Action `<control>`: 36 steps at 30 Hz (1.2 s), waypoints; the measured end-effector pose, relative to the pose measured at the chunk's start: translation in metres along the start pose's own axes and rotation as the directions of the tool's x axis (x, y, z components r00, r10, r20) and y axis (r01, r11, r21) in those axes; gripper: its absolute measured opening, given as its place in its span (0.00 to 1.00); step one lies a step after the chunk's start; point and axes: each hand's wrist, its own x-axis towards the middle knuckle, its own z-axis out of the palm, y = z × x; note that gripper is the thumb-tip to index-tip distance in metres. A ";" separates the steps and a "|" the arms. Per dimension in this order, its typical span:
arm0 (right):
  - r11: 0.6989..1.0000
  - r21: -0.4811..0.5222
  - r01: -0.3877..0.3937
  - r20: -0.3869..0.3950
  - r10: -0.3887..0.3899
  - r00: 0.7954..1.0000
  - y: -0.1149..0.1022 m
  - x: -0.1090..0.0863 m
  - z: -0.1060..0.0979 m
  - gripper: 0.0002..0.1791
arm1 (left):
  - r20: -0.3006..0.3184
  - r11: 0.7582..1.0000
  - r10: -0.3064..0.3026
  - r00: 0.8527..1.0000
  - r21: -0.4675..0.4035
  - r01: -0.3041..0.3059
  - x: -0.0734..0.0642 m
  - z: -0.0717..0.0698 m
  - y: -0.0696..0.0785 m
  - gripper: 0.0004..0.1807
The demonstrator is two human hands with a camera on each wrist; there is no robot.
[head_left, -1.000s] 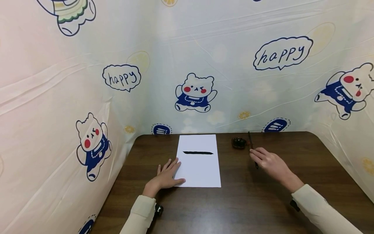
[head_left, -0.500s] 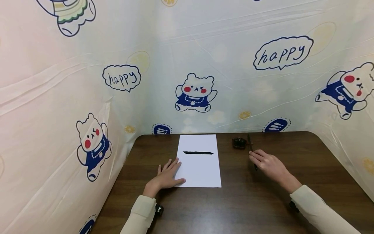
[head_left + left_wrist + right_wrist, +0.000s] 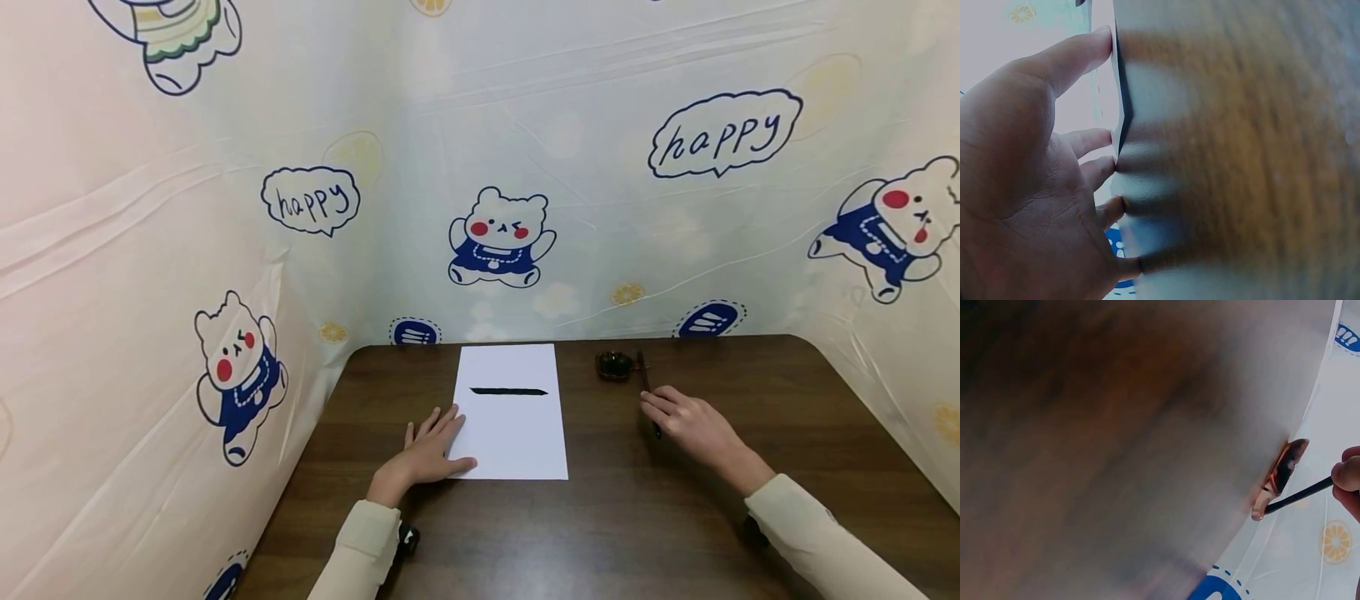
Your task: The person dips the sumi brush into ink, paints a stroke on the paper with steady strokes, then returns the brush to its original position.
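A white sheet of paper (image 3: pixel 517 442) lies on the table with one thick black horizontal stroke (image 3: pixel 510 391) across its upper half. My left hand (image 3: pixel 423 454) rests on the sheet's left edge, fingers spread and thumb near the lower corner. To the right, my right hand (image 3: pixel 693 423) pinches a dark, slim writing brush (image 3: pixel 644 372) by its handle. In the right wrist view the brush (image 3: pixel 1300 494) slants down, its tip right at the small handle-like end of a glossy dark ink dish (image 3: pixel 1287 465). The dish (image 3: pixel 614 367) sits near the table's back edge.
The brown wooden table (image 3: pixel 517 533) ends just behind the paper and the dish. A curtain (image 3: pixel 585 183) printed with bears and lettering hangs around its back and sides. Dark straps with small devices (image 3: pixel 407 540) show at the cuffs.
The right hand has drawn slightly back towards me with the brush, whose tip has come down from beyond the ink dish to its right-hand end. The left hand and paper stay put.
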 end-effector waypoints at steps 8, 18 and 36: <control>1.000 -0.008 0.003 0.036 -0.002 0.999 0.001 0.001 0.000 0.28 | -0.012 1.000 0.008 1.000 0.006 -0.008 0.002 0.001 -0.003 0.57; 1.000 0.016 -0.002 0.103 0.000 0.995 0.001 0.001 0.000 0.26 | 0.000 1.000 -0.002 1.000 0.007 0.002 0.001 0.001 -0.003 0.56; 0.998 0.067 -0.006 0.201 -0.008 0.980 0.001 0.004 0.004 0.20 | -0.006 1.000 0.015 1.000 -0.015 -0.015 -0.008 -0.006 0.010 0.55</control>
